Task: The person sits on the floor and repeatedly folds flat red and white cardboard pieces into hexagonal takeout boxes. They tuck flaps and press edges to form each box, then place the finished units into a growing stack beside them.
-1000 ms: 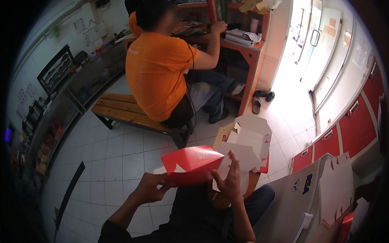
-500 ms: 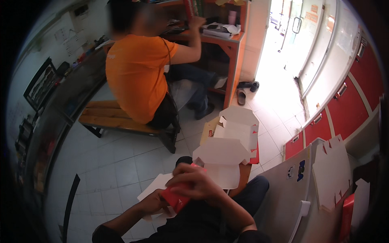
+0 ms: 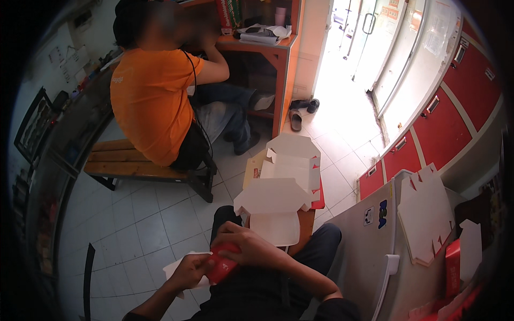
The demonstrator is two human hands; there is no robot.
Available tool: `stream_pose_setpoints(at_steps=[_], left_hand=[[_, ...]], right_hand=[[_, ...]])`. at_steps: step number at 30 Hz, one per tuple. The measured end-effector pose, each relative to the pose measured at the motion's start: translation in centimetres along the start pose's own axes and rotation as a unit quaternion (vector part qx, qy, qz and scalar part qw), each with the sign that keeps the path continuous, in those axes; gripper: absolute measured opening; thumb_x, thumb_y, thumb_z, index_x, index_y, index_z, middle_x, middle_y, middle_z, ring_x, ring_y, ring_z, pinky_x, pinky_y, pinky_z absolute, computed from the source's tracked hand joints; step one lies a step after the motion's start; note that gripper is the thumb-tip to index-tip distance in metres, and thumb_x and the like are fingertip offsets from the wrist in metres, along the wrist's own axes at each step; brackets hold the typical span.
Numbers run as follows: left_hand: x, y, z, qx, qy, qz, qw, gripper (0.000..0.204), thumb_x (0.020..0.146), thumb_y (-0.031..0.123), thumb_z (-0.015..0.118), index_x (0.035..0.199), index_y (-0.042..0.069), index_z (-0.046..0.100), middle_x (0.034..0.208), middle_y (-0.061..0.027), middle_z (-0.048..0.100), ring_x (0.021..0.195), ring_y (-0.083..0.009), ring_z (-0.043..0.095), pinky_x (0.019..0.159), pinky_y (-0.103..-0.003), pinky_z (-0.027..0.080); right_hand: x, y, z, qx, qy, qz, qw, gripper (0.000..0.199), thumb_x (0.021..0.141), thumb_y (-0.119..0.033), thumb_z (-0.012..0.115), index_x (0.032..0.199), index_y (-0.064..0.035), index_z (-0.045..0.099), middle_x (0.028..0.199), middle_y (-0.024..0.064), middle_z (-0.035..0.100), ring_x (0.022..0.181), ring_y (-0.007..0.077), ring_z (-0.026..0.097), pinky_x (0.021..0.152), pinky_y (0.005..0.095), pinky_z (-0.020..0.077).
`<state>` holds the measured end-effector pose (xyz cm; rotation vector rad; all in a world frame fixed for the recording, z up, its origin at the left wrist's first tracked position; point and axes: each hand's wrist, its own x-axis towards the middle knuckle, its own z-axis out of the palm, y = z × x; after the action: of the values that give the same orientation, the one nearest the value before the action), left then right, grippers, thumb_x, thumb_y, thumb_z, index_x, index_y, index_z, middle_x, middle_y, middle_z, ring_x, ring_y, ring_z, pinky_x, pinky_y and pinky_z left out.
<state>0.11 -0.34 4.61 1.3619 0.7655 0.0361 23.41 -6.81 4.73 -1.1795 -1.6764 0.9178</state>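
Note:
A cardboard box, red outside and white inside, is held low over my lap. At its left edge my left hand pinches the card between thumb and fingers. From the upper right, my right hand bends its fingers around the red side and is closed on it. A white flap of the same box sticks out to the left, behind my left hand. My hands hide part of the box's folds. Just beyond them lies an open white cardboard box with its lid raised.
Another open box rests behind it on a wooden bench. A person in an orange shirt sits on a slatted bench. At right stands a grey fridge with flat white cartons on top. Shoes lie near the doorway.
The view has shifted, so the surroundings sit further left. The red panel has turned in my hands, and my left hand now pinches its edge. The seated person's raised arm has come down.

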Motion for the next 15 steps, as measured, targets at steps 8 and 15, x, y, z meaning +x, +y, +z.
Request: stream_pose_setpoints(at_steps=[8,15], left_hand=[[0.0,0.8,-0.5,0.107,0.082,0.105,0.985,0.027,0.100,0.021,0.058,0.108,-0.003,0.068,0.089,-0.0069,0.071,0.082,-0.0112,0.066,0.076,-0.028,0.053],[0.1,1.6,-0.2,0.113,0.106,0.083,0.984,0.019,0.096,0.018,0.063,0.101,0.001,0.069,0.088,-0.0064,0.070,0.077,-0.0100,0.062,0.074,-0.029,0.050]], right_hand=[[1.2,0.1,1.1,0.118,0.064,-0.057,0.989,0.014,0.086,-0.008,0.066,0.099,-0.0031,0.070,0.109,0.0126,0.065,0.102,0.0300,0.064,0.088,0.0380,0.0513],[1.6,-0.3,1.5,-0.045,0.118,-0.141,0.982,0.012,0.082,-0.007,0.069,0.093,-0.0064,0.074,0.109,0.0101,0.067,0.100,0.0287,0.064,0.092,0.0402,0.0486]])
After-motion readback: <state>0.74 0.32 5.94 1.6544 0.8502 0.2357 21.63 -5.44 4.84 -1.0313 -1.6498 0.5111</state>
